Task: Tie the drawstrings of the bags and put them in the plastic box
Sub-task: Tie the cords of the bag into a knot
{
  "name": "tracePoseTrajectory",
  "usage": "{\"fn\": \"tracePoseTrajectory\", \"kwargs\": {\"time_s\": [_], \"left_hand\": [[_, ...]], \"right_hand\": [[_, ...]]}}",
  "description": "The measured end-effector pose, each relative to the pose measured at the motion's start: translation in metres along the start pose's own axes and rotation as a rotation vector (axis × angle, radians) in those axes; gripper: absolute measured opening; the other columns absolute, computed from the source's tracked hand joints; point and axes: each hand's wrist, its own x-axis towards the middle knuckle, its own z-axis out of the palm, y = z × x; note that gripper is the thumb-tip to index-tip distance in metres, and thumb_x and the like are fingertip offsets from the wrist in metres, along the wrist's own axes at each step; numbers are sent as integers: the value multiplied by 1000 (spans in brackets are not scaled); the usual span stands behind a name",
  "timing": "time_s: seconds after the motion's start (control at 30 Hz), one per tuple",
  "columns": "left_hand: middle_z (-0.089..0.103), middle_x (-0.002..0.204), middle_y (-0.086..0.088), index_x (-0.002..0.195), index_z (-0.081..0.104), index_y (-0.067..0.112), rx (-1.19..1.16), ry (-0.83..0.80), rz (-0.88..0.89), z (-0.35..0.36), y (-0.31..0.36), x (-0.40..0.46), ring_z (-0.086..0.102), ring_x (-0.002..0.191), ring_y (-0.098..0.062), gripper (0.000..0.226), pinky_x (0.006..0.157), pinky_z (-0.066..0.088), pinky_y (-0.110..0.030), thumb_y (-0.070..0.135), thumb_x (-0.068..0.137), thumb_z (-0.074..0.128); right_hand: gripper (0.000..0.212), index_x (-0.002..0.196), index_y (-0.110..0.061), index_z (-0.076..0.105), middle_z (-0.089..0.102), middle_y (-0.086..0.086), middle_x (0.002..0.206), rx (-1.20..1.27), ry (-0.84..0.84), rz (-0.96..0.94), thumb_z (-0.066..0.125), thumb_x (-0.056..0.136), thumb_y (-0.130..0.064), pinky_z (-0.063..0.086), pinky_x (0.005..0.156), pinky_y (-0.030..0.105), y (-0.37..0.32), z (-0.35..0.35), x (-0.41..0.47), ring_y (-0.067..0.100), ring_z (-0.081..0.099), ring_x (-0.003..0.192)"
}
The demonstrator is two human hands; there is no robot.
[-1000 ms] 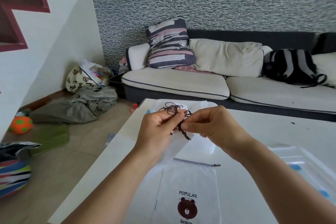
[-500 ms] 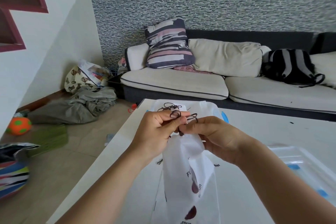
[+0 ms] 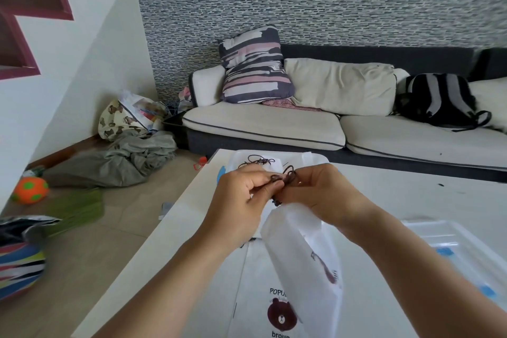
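I see my left hand point(image 3: 241, 197) and right hand point(image 3: 321, 195) raised together above the white desk point(image 3: 164, 250), fingertips nearly meeting. Both pinch the dark brown drawstrings point(image 3: 285, 177), whose loops stick up just between and above the two hands. The white bag point(image 3: 304, 252) hangs from that cord below the right hand, tilted and bunched at its neck. Under my wrists another white bag with a brown bear print point(image 3: 274, 307) lies flat on the desk. Beyond my hands sits a third bag with tied strings point(image 3: 258, 162), inside what looks like a clear container, though I cannot tell for sure. To the right of the right hand a clear plastic box point(image 3: 450, 244) rests on the desk.
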Motion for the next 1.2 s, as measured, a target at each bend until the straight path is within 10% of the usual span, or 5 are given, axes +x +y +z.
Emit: {"fn": "tracePoseTrajectory", "kwargs": {"time_s": [0.23,0.6,0.93,1.2], "left_hand": [[64,81,2,106,78,12,300,33,255,5,-2,-3,61,75,-7,25,68,48,-15,3,88,62],[73,84,5,99,80,12,153,110,152,9,0,-5,68,80,-10,18,72,55,-26,10,93,62],[76,93,10,100,79,14,-32,15,47,-5,-2,-3,71,92,-5,16,83,53,-18,8,94,66],[75,91,4,104,79,11,-131,-135,-35,-1,5,-9,71,90,-13,17,80,53,-22,13,95,65]], "right_hand": [[16,76,-6,71,55,4,57,-490,164,-141,67,87,-17,37,49,26,4,11,3,19,44,53],[29,63,-21,48,47,-5,53,-454,352,-214,54,87,-6,27,47,23,11,33,5,14,39,52],[24,111,0,73,73,12,107,454,-242,162,66,91,-9,57,89,36,13,-1,2,25,68,98],[25,98,2,70,64,12,86,14,-289,115,71,78,-13,47,72,29,5,-9,0,20,58,79]]}}
